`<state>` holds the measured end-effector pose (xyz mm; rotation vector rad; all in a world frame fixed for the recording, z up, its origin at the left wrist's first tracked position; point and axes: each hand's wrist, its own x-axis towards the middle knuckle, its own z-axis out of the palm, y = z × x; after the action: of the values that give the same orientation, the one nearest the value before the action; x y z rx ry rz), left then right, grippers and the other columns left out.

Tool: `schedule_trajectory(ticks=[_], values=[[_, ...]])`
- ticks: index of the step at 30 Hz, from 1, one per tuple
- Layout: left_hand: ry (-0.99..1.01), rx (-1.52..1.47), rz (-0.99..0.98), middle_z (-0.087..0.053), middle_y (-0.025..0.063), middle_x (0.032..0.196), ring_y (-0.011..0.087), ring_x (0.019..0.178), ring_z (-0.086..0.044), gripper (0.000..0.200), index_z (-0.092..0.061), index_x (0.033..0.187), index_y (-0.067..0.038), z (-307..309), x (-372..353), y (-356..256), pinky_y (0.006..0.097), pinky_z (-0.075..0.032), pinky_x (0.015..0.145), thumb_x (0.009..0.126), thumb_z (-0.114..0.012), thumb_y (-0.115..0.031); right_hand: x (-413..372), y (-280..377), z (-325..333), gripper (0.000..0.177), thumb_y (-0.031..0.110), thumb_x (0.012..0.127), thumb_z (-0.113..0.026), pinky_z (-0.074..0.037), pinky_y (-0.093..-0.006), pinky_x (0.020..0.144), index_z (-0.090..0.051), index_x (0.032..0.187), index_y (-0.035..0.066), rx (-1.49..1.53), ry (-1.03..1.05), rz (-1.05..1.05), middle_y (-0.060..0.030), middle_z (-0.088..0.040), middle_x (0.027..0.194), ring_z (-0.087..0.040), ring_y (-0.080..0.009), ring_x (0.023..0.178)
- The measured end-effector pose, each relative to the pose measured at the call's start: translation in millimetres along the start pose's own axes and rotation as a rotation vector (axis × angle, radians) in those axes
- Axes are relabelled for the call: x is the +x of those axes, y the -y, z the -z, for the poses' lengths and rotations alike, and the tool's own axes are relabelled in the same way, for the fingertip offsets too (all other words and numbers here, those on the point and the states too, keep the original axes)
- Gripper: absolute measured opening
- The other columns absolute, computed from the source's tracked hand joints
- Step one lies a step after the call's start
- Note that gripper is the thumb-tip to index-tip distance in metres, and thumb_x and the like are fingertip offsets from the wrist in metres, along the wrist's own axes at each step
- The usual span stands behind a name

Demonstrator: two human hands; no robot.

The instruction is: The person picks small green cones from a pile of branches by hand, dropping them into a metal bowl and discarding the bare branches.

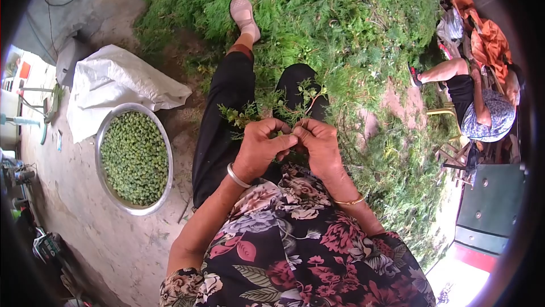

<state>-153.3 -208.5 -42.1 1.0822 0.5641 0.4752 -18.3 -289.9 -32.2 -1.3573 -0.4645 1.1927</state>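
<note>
Over my lap, my left hand [263,146] and my right hand [318,143] meet with thumbs and fingertips pinched together. A leafy green conifer sprig [307,100] rises from between them, above the dark trousers. More of its greenery [239,117] shows beside the left hand's knuckles. Both hands close on the sprig; whatever sits right at the fingertips is too small to make out. To the left on the floor stands a metal basin [166,194], filled with small green cones [135,156].
A large heap of cut conifer branches [340,17] spreads ahead and to the right, around my feet. A white woven sack [116,83] lies behind the basin. Another person [482,111] sits at the right near an orange cloth [485,37]. Tools [48,245] line the left edge.
</note>
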Motion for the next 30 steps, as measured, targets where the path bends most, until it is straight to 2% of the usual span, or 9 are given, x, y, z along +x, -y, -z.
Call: schedule_trajectory(ticks=[4, 6, 9, 16, 18, 19, 24, 28, 30], values=[[0.070, -0.009, 0.044, -0.059, 0.0065, 0.071, 0.0119, 0.056, -0.055, 0.014, -0.058, 0.090, 0.004, 7, 0, -1, 0.0243, -0.042, 0.047, 0.083, -0.063, -0.008, -1, 0, 4, 0.012, 0.010, 0.088, -0.061, -0.039, -0.0203, 0.051, -0.061, 0.080, 0.001, -0.056, 0.035, -0.020, 0.0018, -0.056, 0.069, -0.047, -0.0050, 0.058], [0.023, -0.482, 0.181, -0.060, 0.0080, 0.072, 0.0141, 0.056, -0.056, 0.011, -0.058, 0.090, 0.003, 8, 0, -2, 0.0248, -0.043, 0.047, 0.082, -0.061, -0.004, 0, 1, 3, 0.013, 0.010, 0.088, -0.061, -0.039, -0.0204, 0.051, -0.061, 0.080, 0.000, 0.087, 0.041, -0.039, 0.0014, -0.056, 0.069, -0.047, -0.0051, 0.058], [-0.035, -0.633, 0.216, -0.061, 0.0088, 0.073, 0.0163, 0.055, -0.057, 0.010, -0.058, 0.090, 0.003, 10, 1, -5, 0.0251, -0.044, 0.047, 0.082, -0.060, -0.002, 0, 7, -5, 0.012, 0.009, 0.088, -0.061, -0.040, -0.0210, 0.051, -0.061, 0.082, -0.001, 0.243, -0.022, -0.026, 0.0001, -0.056, 0.069, -0.047, -0.0059, 0.058], [-0.034, -0.150, 0.117, -0.062, 0.0099, 0.070, 0.0137, 0.055, -0.057, 0.012, -0.061, 0.090, 0.003, -9, -1, -3, 0.0238, -0.044, 0.049, 0.083, -0.062, -0.006, -1, 2, -16, 0.006, 0.003, 0.085, -0.062, -0.046, -0.0225, 0.053, -0.060, 0.085, -0.003, -0.061, -0.176, 0.227, -0.0037, -0.059, 0.070, -0.055, -0.0100, 0.059], [-0.023, 0.067, 0.092, -0.062, 0.0100, 0.069, 0.0118, 0.054, -0.054, 0.015, -0.062, 0.085, 0.004, -8, -2, -4, 0.0221, -0.042, 0.048, 0.085, -0.062, -0.011, -4, 9, -16, 0.006, 0.003, 0.085, -0.062, -0.047, -0.0226, 0.054, -0.060, 0.085, -0.003, 0.085, -0.143, 0.134, -0.0039, -0.060, 0.070, -0.056, -0.0108, 0.059], [-0.022, 0.067, 0.092, -0.062, 0.0100, 0.069, 0.0118, 0.054, -0.054, 0.015, -0.062, 0.085, 0.004, -8, -2, -4, 0.0221, -0.042, 0.048, 0.085, -0.062, -0.011, -5, 11, -15, 0.006, 0.002, 0.085, -0.062, -0.047, -0.0227, 0.055, -0.060, 0.084, -0.003, 0.231, -0.108, 0.036, -0.0042, -0.060, 0.070, -0.057, -0.0116, 0.058], [-0.012, -0.419, 0.337, -0.062, 0.0127, 0.072, 0.0118, 0.051, -0.051, 0.022, -0.062, 0.084, 0.006, -3, -2, -8, 0.0203, -0.038, 0.043, 0.088, -0.057, -0.015, -2, 6, -6, 0.006, 0.002, 0.084, -0.063, -0.046, -0.0243, 0.053, -0.060, 0.083, -0.003, 0.246, -0.048, -0.002, -0.0060, -0.061, 0.070, -0.055, -0.0141, 0.053], [0.095, -0.613, 0.316, -0.062, 0.0156, 0.074, 0.0111, 0.051, -0.050, 0.023, -0.061, 0.086, 0.008, 6, -3, -12, 0.0189, -0.035, 0.040, 0.087, -0.056, -0.015, 1, 17, 5, 0.005, 0.002, 0.083, -0.063, -0.044, -0.0251, 0.052, -0.062, 0.085, -0.002, 0.266, -0.043, 0.086, -0.0072, -0.063, 0.071, -0.055, -0.0145, 0.055], [-0.055, -0.555, 0.116, -0.061, 0.0169, 0.074, 0.0100, 0.050, -0.049, 0.025, -0.059, 0.092, 0.009, 17, -15, -29, 0.0170, -0.035, 0.039, 0.087, -0.056, -0.015, 0, 37, 22, 0.010, 0.000, 0.082, -0.062, -0.044, -0.0251, 0.052, -0.064, 0.091, 0.001, 0.257, -0.090, 0.141, -0.0063, -0.063, 0.073, -0.054, -0.0130, 0.058]])
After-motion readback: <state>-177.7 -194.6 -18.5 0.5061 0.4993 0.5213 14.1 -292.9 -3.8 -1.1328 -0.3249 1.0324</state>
